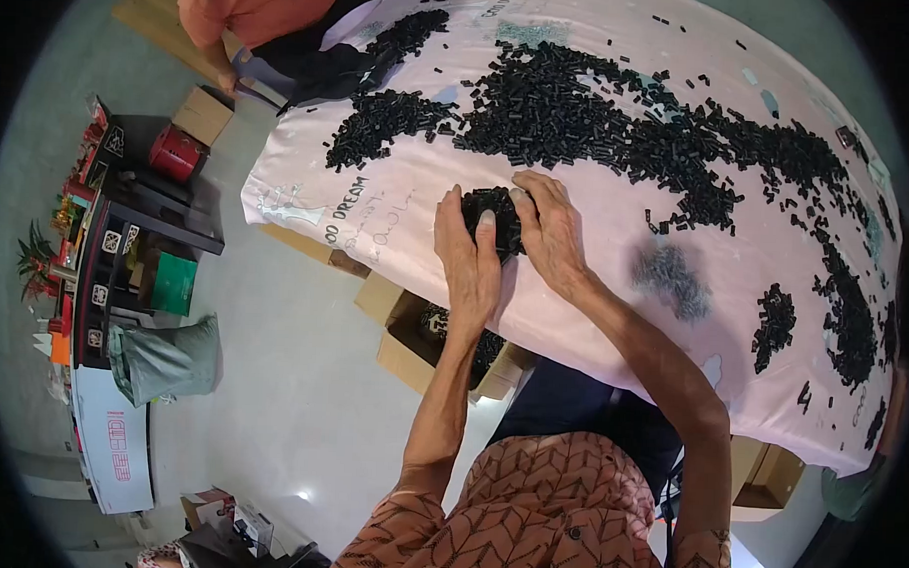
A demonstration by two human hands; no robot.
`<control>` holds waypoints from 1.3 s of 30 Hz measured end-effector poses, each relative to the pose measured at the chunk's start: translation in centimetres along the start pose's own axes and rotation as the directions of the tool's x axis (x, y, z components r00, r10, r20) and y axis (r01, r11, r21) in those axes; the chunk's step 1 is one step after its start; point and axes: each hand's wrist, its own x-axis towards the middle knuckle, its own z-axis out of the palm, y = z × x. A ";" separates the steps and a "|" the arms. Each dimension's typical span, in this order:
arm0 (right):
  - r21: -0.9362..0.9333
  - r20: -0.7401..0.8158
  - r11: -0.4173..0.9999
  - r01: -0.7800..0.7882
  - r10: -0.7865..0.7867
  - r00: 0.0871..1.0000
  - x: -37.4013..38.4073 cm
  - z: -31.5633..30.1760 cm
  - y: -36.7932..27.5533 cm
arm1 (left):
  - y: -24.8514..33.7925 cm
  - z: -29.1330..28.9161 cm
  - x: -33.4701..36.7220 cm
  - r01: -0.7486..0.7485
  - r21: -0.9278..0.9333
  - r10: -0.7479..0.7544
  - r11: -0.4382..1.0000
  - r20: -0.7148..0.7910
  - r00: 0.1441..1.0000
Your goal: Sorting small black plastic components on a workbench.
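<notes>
Near the table's front edge, my left hand [468,252] and my right hand [550,230] are cupped around a small heap of short black tube-like pieces [491,201]. The left palm and thumb close in on the heap from the left, while curled right fingers press against its right side. Parts of the heap are covered by my fingers. Just beyond my hands spreads a much larger pile of the same black pieces [541,105]. Everything lies on a pink printed cloth [577,203] that covers the table.
A patch of small greyish pieces [672,282] lies to the right, with more black piles [844,318] farther over. Below the front edge stands an open cardboard box [398,327] with black pieces in it. Another person [264,17] sits at the far left.
</notes>
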 end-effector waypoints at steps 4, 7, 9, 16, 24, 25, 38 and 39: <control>-0.006 -0.012 1.000 -0.025 0.025 1.000 -0.2 0.4 -0.3 | 1.2 1.6 -0.1 0.039 0.055 -0.031 0.998 -0.148 0.988; 0.001 -0.019 0.999 -0.032 0.032 0.999 -0.4 0.8 -0.7 | 1.6 2.5 -0.2 0.102 -0.056 -0.111 0.993 -0.182 0.977; -0.008 -0.024 1.000 -0.025 0.025 0.999 -0.6 1.2 -1.2 | 1.1 2.8 0.0 0.098 -0.027 -0.101 0.995 -0.197 0.975; -0.047 -0.074 0.998 -0.047 0.043 0.996 -0.4 2.0 -1.8 | 1.0 3.2 0.5 0.179 -0.413 -0.272 0.893 -0.179 0.946; 0.120 -0.066 0.988 -0.101 0.109 0.992 -0.6 1.8 -2.3 | 1.7 3.7 0.3 0.160 -0.639 -0.324 0.753 -0.148 0.934; 0.145 -0.101 0.984 -0.105 0.120 0.988 -0.4 1.8 -2.3 | 2.2 3.8 0.4 0.169 -0.670 -0.341 0.723 -0.134 0.930; 0.792 0.099 0.453 -0.409 0.565 0.819 0.7 0.9 -1.0 | 4.5 4.5 0.7 0.230 -0.870 -0.492 0.436 -0.016 0.870; 0.854 0.119 0.355 -0.379 0.577 0.808 0.8 0.8 -0.5 | 4.4 4.7 0.7 0.228 -0.891 -0.506 0.392 -0.002 0.863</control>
